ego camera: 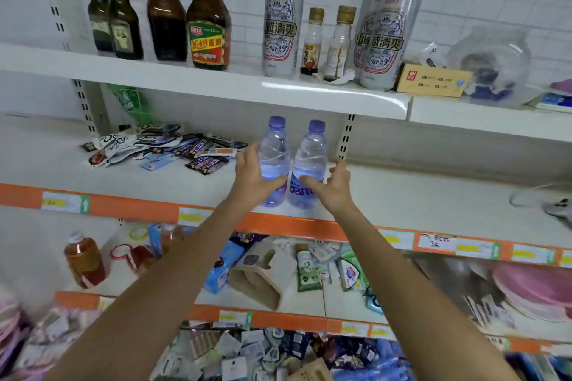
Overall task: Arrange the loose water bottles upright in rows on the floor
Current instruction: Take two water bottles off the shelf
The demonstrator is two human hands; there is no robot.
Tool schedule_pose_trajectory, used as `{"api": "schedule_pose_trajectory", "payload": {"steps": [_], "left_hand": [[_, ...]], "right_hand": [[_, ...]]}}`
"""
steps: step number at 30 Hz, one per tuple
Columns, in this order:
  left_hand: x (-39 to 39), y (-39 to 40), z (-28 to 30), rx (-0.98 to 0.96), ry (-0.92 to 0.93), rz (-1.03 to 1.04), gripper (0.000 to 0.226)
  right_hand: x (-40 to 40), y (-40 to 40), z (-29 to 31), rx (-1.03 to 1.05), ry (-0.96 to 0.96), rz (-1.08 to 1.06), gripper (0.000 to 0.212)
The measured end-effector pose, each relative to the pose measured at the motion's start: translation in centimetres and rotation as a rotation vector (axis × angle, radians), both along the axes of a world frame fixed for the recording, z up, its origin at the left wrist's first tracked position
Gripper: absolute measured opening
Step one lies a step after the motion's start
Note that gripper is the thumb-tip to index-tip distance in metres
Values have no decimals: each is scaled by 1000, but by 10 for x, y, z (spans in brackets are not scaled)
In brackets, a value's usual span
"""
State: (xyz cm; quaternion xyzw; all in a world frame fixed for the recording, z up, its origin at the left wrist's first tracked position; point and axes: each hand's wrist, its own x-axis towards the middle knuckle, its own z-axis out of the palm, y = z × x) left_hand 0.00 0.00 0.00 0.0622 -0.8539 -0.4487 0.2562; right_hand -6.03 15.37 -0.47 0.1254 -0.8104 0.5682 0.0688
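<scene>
Two clear water bottles with purple caps stand upright side by side on the white middle shelf [402, 195]. My left hand [252, 179] grips the left water bottle [274, 151], with the thumb across its front and the fingers at its left side. My right hand [335, 187] is at the right water bottle [309, 158]. Its thumb touches the front of the bottle above the label. Its fingers are spread just to the right of the bottle, with a small gap between them and it. The floor is not in view.
Chocolate bar packets [173, 147] lie on the same shelf to the left. The upper shelf holds sauce bottles [209, 9], tall cans [283, 18] and a cardboard box [433, 80]. Lower shelves carry an orange drink bottle [83, 260], cartons, pink plates [538, 288] and packets.
</scene>
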Motion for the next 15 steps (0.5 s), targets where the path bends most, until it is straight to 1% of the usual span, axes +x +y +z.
{"api": "schedule_pose_trajectory", "payload": {"steps": [3,4,5,7,10,14,15], "left_hand": [[-27,-6,-4,82,25,40,103],[-34,-6,-6,106,30,31,106],[-42,-7,-9,141,49,8,106],[-53,-10,-16,212,122,-45,99],[-56,-11,-21,244,184,-72,91],[-57,-12,-26,286,134,-44,78],[-58,-12,-24,289,118,-39,74]], "right_hand": [[-15,-18,-4,-11,-1,-73,108],[-18,-22,-4,-26,-18,-67,110],[-22,-24,-4,-57,-28,-49,106],[-28,-24,-8,-82,-33,-14,95],[-35,-23,-15,-136,-44,11,89],[-37,-22,-22,-135,-88,1,84],[-35,-21,-20,-133,-97,5,80]]}}
